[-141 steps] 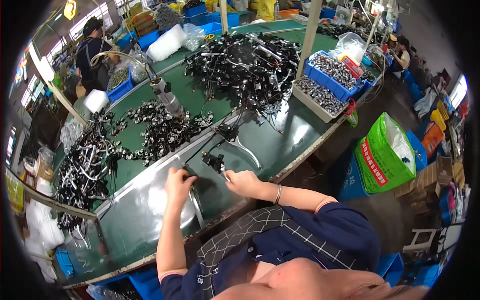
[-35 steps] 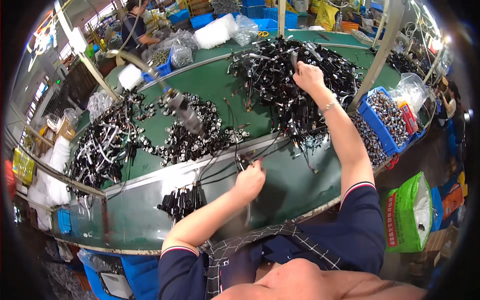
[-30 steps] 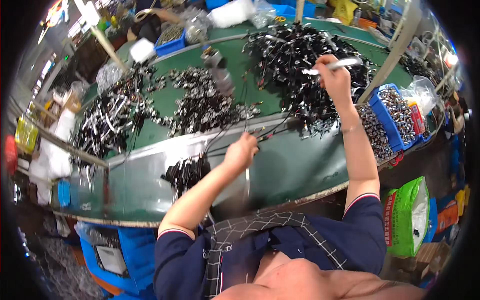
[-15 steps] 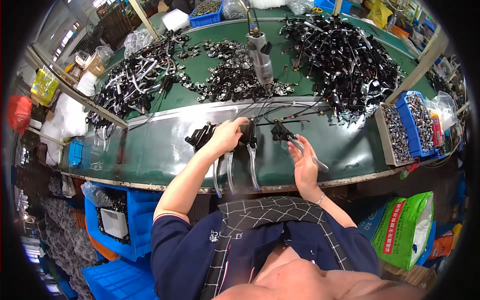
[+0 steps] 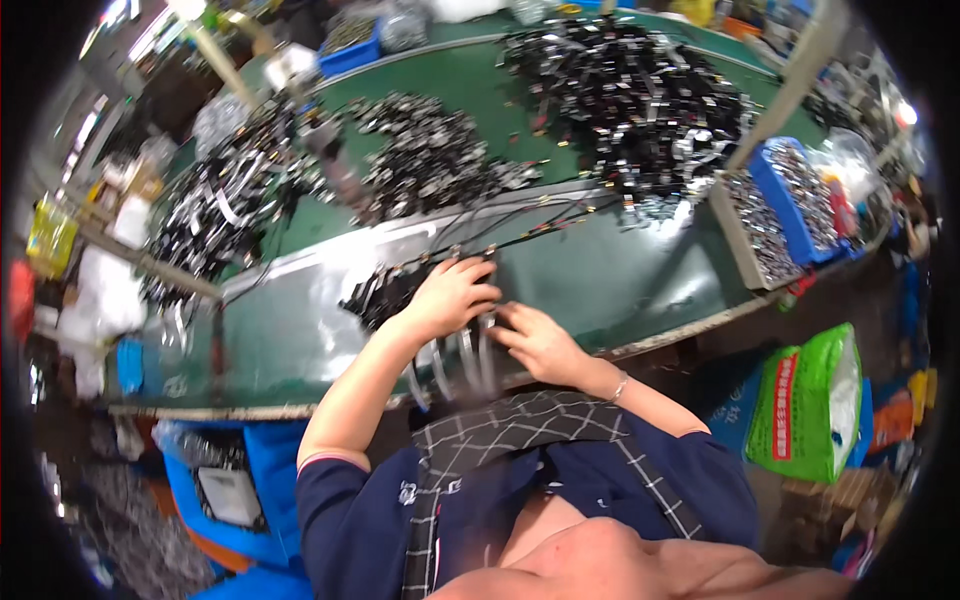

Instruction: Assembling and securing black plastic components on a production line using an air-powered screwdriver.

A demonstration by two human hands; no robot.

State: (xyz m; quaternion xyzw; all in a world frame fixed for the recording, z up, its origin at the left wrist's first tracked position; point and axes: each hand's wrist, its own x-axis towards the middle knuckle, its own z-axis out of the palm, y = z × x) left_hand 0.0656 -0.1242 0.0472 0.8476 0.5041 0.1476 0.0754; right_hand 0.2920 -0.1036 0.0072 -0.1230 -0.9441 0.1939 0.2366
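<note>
Several brake levers with black bodies [image 5: 385, 292] and curved silver handles [image 5: 440, 370] lie side by side on the green worktop, handles pointing toward me over the front edge. My left hand [image 5: 455, 298] is closed over the right part of this row, fingers curled on the black bodies. Close by on its right, my right hand [image 5: 545, 348] has its fingertips around the rightmost silver handle. Motion blur and the fingers hide the exact grip. Black cables [image 5: 540, 235] with small coloured connectors trail away behind the hands.
A hanging power screwdriver [image 5: 335, 160], blurred, is over the left back. Heaps of brake levers lie at left [image 5: 215, 205] and right [image 5: 640, 110], with small metal clamps [image 5: 425, 150] between. A grey bin [image 5: 742, 235] and blue bin [image 5: 790, 205] hold metal parts at right.
My right hand has moved left with a brake lever, bringing it against the row under my left hand. The screwdriver has swung left. The whole view has turned and shifted.
</note>
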